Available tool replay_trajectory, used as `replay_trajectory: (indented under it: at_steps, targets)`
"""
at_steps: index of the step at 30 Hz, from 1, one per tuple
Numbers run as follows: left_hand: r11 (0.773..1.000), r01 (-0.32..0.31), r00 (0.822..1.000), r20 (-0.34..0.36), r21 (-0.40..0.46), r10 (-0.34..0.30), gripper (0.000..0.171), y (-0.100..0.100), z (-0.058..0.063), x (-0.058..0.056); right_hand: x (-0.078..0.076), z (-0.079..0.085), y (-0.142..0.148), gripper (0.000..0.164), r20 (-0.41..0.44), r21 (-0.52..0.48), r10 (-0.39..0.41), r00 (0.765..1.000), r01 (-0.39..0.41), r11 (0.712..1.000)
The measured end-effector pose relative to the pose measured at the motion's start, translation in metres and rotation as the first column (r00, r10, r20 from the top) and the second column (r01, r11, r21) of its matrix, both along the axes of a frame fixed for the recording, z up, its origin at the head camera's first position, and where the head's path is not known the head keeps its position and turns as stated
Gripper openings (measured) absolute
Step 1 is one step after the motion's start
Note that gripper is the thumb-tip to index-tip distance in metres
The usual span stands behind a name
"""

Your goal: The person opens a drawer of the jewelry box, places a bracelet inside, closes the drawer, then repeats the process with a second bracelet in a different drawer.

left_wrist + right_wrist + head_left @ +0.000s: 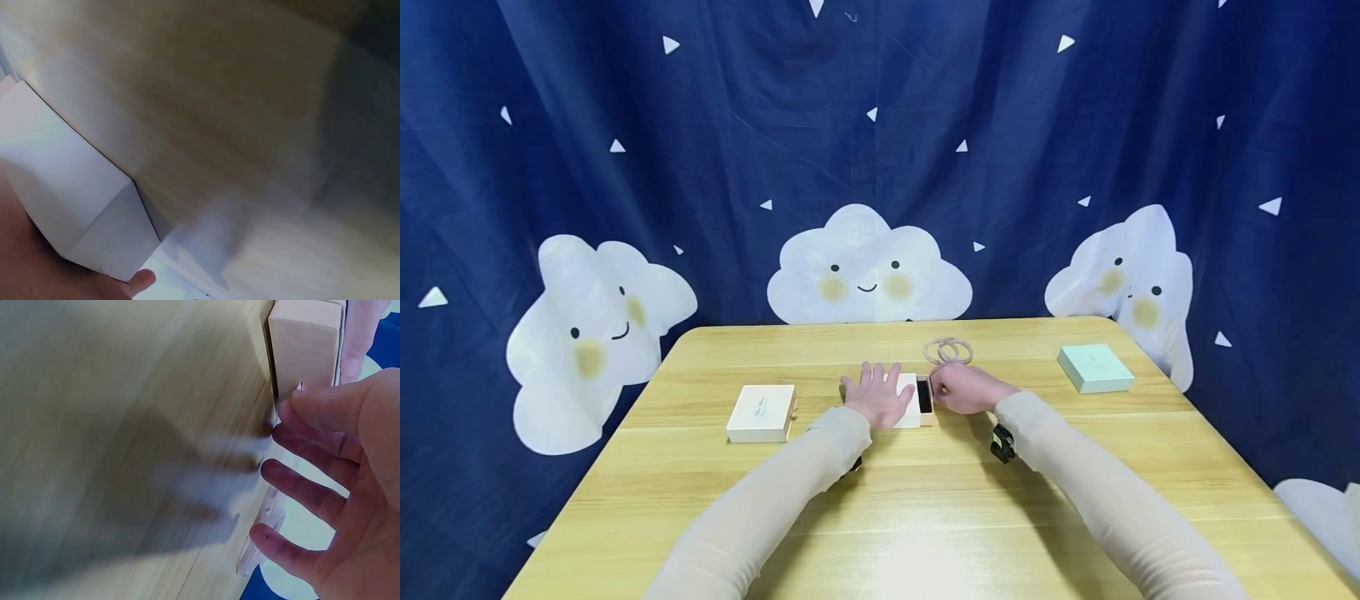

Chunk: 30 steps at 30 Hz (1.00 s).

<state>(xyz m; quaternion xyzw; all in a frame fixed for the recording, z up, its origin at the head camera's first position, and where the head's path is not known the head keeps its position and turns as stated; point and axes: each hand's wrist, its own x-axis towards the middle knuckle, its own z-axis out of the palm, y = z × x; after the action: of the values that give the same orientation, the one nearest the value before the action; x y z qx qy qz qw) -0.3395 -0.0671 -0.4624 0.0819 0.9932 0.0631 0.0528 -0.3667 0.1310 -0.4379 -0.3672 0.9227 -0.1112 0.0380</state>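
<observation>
A small white drawer box (912,414) lies near the middle of the table, its pink inner drawer (928,420) slid partly out to the right and showing a black inside. My left hand (878,402) rests on top of the box with the fingers spread; the left wrist view shows the white box sleeve (69,169) beside that hand. At the drawer's front is my right hand (964,389). Its thumb and forefinger pinch a small pull tab (300,386) on the pink drawer front, while the other fingers are spread apart in the right wrist view.
Two overlapping pale pink rings (971,351) lie behind the right hand. Another white box (760,414) with printed lettering stands to the left, and a mint-green box (1094,367) at the far right. A blue curtain (880,150) with clouds hangs behind the wooden table (880,508).
</observation>
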Motion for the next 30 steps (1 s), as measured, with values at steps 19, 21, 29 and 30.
replay_trajectory:
  at_steps: [19,21,29,30]
  targets:
    - [1.000,-0.002,1.000,-0.006,0.013,0.002,0.069,-0.002,-0.002,-0.001,0.000,-0.001,0.010,0.020,0.017,0.001,-0.012,1.000,0.012,1.000]
    - [1.000,-0.002,1.000,-0.007,0.011,0.003,0.069,-0.002,-0.003,-0.002,0.000,0.000,0.011,0.021,0.020,0.003,-0.013,1.000,0.013,1.000]
    - [1.000,0.004,1.000,-0.017,0.009,-0.004,0.069,-0.001,0.000,0.000,0.000,0.002,0.015,0.021,0.032,0.000,-0.018,0.999,0.018,1.000]
    - [1.000,0.005,1.000,-0.018,0.010,-0.005,0.069,-0.001,0.000,0.000,0.000,0.002,0.016,0.022,0.030,0.001,-0.019,0.999,0.019,1.000]
